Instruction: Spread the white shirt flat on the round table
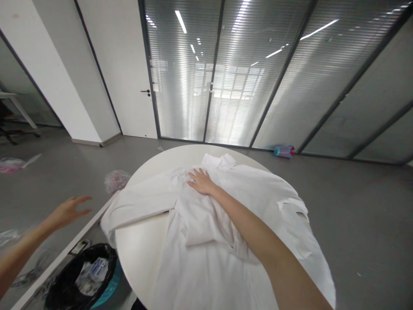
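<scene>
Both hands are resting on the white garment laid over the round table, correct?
No, only one is. The head view shows the right hand resting on the white garment, but the left hand is in the air, out past the table's left side. The garment is laid over the round table, as you say.

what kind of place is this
Probably an office or workroom: a tall glass partition with horizontal blinds, a plain white door with a dark handle, and, at far left, part of a white desk with metal legs.
</scene>
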